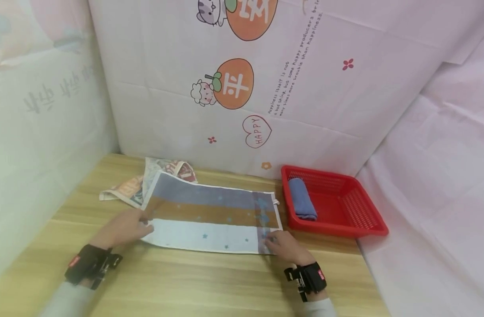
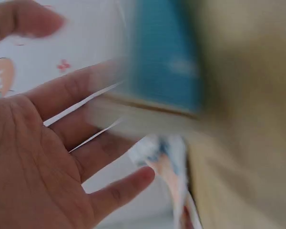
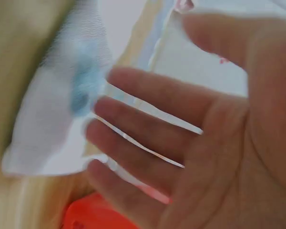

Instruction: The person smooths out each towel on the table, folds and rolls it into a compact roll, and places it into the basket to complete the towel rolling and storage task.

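A striped towel [image 1: 210,215] is spread out in front of me, with grey-blue, brown and white bands and small teal stars. At its left edge is my left hand [image 1: 121,229]; the left wrist view shows long fingers, with their tips blurred against the cloth and the thumb apart. By the lower right corner, my right hand [image 1: 289,247] touches the towel. Its fingers [image 3: 148,138] are straight in the right wrist view, tips against the cloth and thumb held away. Behind the towel's upper left corner lies a crumpled patterned cloth [image 1: 125,190], partly covered.
To the right stands a red plastic basket [image 1: 337,229] with perforated walls. A rolled blue towel [image 1: 301,198] lies along its left side. The wooden table [image 1: 194,286] is bounded by a white printed sheet [image 1: 166,110] at the back and at both sides.
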### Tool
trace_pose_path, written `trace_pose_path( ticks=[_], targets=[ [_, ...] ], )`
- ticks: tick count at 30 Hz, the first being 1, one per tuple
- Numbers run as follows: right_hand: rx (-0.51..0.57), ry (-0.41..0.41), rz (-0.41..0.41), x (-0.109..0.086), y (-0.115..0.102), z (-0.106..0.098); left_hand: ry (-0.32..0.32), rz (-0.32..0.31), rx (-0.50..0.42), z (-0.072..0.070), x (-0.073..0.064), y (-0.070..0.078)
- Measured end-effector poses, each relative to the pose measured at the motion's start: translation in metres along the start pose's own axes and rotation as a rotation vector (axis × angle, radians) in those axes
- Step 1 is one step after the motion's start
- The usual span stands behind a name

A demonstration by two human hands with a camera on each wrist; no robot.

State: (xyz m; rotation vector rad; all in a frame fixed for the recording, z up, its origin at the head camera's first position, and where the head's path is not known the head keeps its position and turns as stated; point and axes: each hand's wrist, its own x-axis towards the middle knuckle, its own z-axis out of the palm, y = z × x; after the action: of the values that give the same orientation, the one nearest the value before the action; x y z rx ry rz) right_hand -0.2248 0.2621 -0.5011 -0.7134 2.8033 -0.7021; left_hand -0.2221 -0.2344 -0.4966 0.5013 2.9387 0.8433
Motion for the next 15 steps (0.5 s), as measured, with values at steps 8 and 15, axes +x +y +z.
trace_pose_path(
  ticks=[8,15],
  targets=[
    [-0.034,0.099,-0.008,0.049,0.008,0.012,0.107,0.169,0.053,0.03,0.05,0.013],
    [-0.023,0.014,0.196,0.056,0.021,0.037,0.083,0.016,0.08,0.053,0.049,0.011]
  ],
)
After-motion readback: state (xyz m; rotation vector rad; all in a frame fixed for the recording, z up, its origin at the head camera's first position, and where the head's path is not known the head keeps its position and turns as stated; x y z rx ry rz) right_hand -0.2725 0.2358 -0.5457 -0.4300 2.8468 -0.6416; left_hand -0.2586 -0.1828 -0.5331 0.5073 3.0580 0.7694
